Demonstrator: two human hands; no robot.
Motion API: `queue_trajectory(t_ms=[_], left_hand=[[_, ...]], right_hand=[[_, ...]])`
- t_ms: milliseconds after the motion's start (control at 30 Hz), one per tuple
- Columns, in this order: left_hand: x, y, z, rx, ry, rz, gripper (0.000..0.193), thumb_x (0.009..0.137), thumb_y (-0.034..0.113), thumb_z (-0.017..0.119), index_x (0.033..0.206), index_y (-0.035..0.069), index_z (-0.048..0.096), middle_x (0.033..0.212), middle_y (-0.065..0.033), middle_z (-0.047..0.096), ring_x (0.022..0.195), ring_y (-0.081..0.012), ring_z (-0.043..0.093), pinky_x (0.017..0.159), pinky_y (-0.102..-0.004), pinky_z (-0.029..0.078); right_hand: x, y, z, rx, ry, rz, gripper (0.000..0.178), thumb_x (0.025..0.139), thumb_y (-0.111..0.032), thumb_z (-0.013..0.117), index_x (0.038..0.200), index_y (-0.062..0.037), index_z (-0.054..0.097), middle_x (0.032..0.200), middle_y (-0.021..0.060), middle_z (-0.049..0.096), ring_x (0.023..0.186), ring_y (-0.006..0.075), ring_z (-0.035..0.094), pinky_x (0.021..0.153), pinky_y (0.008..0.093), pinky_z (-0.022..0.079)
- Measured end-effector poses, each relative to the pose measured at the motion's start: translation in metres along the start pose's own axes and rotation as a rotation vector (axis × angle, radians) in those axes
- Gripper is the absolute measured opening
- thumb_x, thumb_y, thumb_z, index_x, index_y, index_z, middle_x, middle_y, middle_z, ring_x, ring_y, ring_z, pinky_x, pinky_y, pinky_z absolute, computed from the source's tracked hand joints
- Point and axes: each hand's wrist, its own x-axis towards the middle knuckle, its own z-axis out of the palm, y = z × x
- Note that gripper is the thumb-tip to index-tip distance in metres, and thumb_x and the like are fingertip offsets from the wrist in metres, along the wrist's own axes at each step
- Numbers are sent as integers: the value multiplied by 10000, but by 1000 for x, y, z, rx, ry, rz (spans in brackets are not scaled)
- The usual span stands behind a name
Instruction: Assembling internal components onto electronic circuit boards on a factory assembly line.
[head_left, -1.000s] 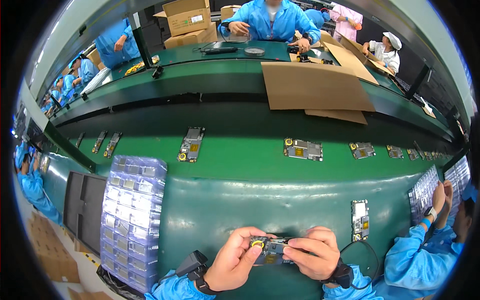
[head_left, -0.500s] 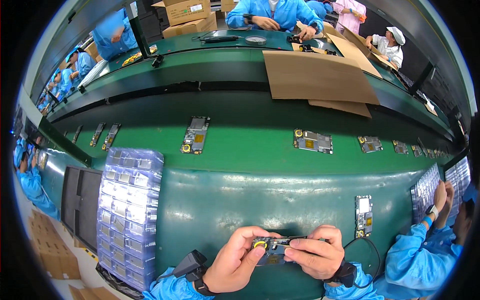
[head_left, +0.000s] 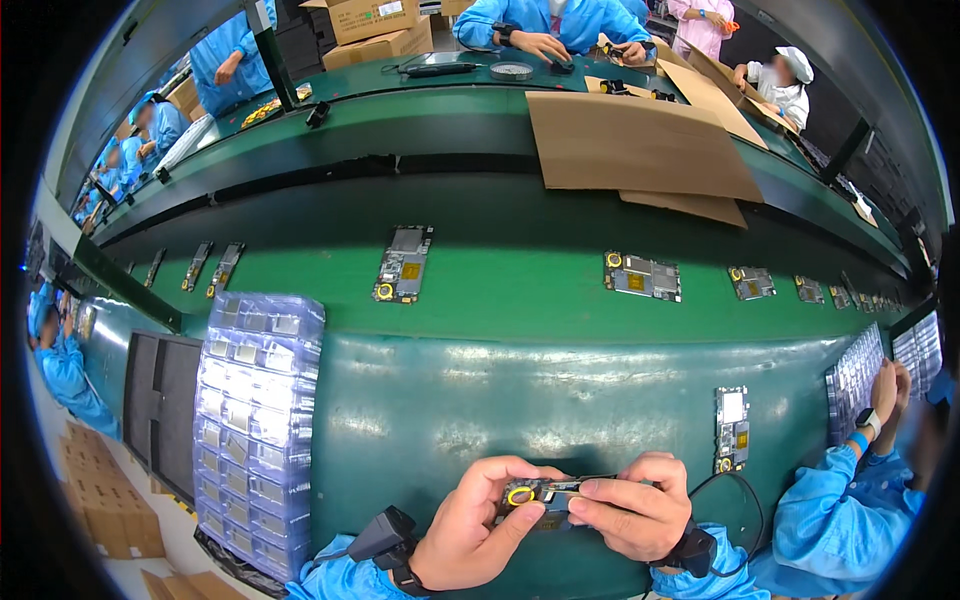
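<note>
My left hand (head_left: 482,525) grips the left end of a small dark circuit board (head_left: 545,518), its thumb beside a yellow ring (head_left: 521,495) on the board. The board is tilted, so its face shows only in part. My right hand (head_left: 635,508) is closed at the board's right end, thumb and forefinger pinched together over it. A thin pale edge shows at those fingertips; whether it is a tool or a part I cannot tell. Past my right hand, another circuit board (head_left: 731,430) lies on the green table (head_left: 450,400).
Circuit boards (head_left: 403,264) lie spaced along a green strip (head_left: 500,270) beyond the table. A clear plastic tray (head_left: 255,430) with rectangular pockets stands at left, beside a black tray (head_left: 160,400). A co-worker's blue sleeve (head_left: 830,520) is close at right. Cardboard (head_left: 640,145) overhangs the far ledge.
The boards on the green strip have shifted slightly to the right. The board in my hands has tipped, showing less of its face. Across the bench, a co-worker's hands have moved.
</note>
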Motion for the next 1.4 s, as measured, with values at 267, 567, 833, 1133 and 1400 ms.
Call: queue_trajectory(t_ms=[267,567,833,1133,1400], left_hand=[[-1,-1,4,-9,27,5,438,984,-100,573,1337,29,348,1339,-263,582,1169,-243,650,984,-366,547],[-1,-2,5,-80,33,-23,425,992,-75,579,1358,-6,374,1374,-195,561,1233,-201,603,1036,-341,510],[-1,0,6,39,41,-25,458,973,-122,577,1339,27,345,1343,-251,577,1168,-241,648,997,-365,538],[-4,-4,5,-49,40,-20,403,1005,-52,576,1357,-14,385,1384,-189,564,1258,-195,590,1047,-340,502],[-3,-6,6,63,86,4,364,1006,-91,538,1313,12,373,1307,-261,613,1160,-240,655,990,-363,541]], right_hand=[[1,-3,-1,-9,-21,29,330,684,-152,874,1008,-193,829,1074,-87,753,853,145,548,704,275,442],[-4,3,-1,29,-9,-11,336,665,-122,869,991,-193,835,1072,-86,752,862,146,547,715,285,451],[-5,6,2,28,-8,-43,330,660,-168,893,982,-183,822,1036,-49,730,884,190,541,695,308,476],[-4,4,2,43,-12,-23,332,674,-160,887,1000,-172,825,1060,-49,741,868,168,539,700,294,482],[-3,2,7,18,3,-30,344,666,-143,877,1006,-158,827,1085,-39,748,838,146,535,688,280,472]])
